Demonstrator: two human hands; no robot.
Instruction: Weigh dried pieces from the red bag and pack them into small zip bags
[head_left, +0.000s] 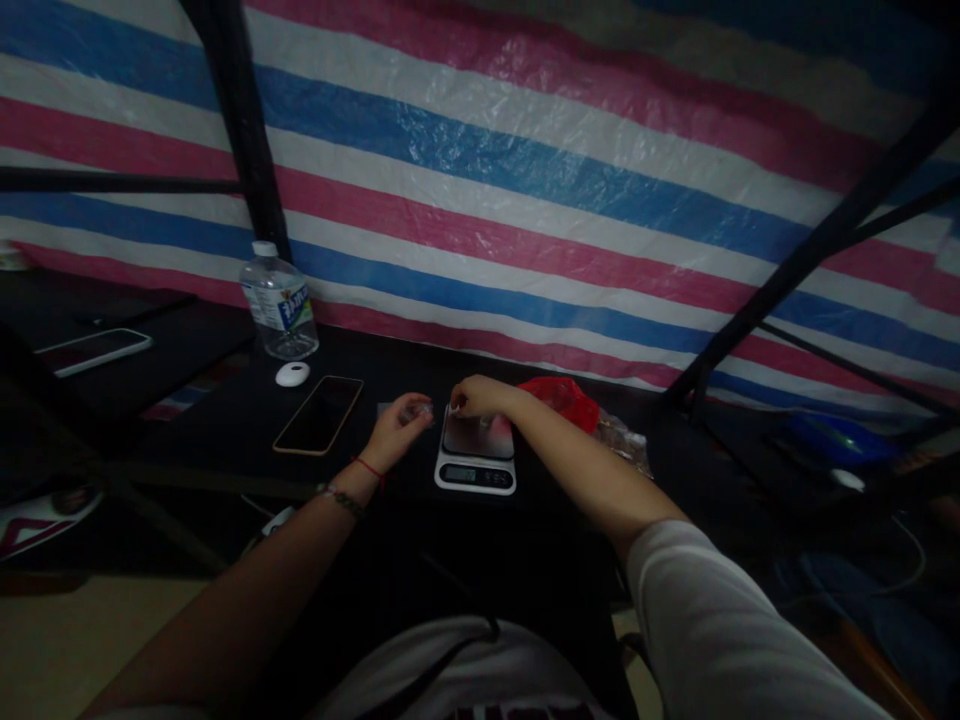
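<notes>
A white digital kitchen scale point(475, 478) with a shiny metal plate point(469, 438) lies on the black table before me. Its display is lit, but the digits are too blurred to read. Just left of it, my left hand point(397, 430) curls its fingers around a small clear plastic item point(415, 411); the item's exact kind does not show. My right hand point(478, 396) reaches over the scale's far left corner. Its fingertips are pinched together at the plate's edge, and whatever they hold is too small to name.
Left stand a phone point(319, 415), a white earbud case point(292, 374) and a clear plastic bottle point(279, 305). Behind my right forearm lie a red plastic bag point(564, 398) and a clear crinkled packet point(624, 440). Black metal posts point(244, 130) frame the striped plastic sheet point(480, 190) at the back.
</notes>
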